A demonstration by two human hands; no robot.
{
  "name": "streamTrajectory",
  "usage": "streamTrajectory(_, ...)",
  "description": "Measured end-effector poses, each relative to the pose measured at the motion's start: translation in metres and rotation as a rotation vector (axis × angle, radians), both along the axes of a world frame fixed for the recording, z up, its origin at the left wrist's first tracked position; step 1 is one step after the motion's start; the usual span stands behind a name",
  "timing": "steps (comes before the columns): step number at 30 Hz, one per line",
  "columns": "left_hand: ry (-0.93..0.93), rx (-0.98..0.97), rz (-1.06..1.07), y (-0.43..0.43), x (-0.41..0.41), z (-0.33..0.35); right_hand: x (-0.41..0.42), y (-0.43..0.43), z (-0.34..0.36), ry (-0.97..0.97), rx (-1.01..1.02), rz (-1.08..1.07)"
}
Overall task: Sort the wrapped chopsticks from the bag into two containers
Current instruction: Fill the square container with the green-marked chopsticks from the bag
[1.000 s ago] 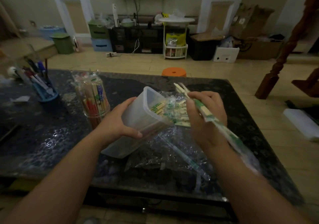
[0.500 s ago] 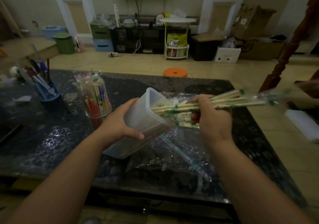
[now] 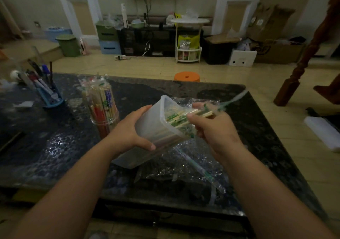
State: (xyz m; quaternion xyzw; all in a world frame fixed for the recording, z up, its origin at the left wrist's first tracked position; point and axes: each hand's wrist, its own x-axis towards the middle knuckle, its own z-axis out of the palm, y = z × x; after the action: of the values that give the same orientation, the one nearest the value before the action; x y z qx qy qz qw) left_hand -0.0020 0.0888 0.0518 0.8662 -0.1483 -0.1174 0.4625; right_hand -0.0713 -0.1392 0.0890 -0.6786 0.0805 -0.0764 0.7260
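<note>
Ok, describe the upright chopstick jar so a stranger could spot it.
Find the dark table. Between the blue pen holder and the tilted container in the left hand stands a round clear jar. Only its chopsticks have red and blue wrappers.

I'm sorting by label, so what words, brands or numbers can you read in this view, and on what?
None can be read.
Green print on the clear-wrapped chopsticks in the right hand: blurred.
Blue print on wrappers in the round clear jar: too small.
Marks on the brown cardboard boxes: blurred.
</note>
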Motion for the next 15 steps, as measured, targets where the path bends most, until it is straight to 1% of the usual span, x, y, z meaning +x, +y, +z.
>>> streamTrajectory(3,-0.010,-0.004,-0.004,0.000,0.000,0.000,0.001,-0.002,0.003,-0.088,0.174,-0.145)
streamTrajectory(5,-0.016,-0.009,0.000,0.001,0.000,0.000,0.003,-0.005,0.005,-0.152,0.219,-0.231)
streamTrajectory(6,-0.017,-0.011,0.002,0.001,0.000,0.000,0.003,-0.007,0.004,-0.165,0.154,-0.256)
streamTrajectory(7,-0.017,-0.012,0.004,0.001,0.000,0.000,0.003,-0.008,0.002,-0.158,0.041,-0.256)
streamTrajectory(9,-0.015,-0.011,0.007,0.001,0.000,-0.001,0.001,-0.006,-0.001,-0.096,-0.153,-0.148)
streamTrajectory(11,-0.016,-0.008,0.010,0.000,0.001,-0.001,0.001,-0.001,-0.005,-0.046,-0.192,-0.032)
streamTrajectory(12,-0.016,-0.007,0.011,0.000,0.001,-0.001,0.002,0.000,-0.006,-0.037,-0.188,-0.016)
streamTrajectory(15,-0.014,-0.004,0.012,0.000,0.001,-0.002,0.002,0.000,-0.003,-0.085,-0.116,-0.095)
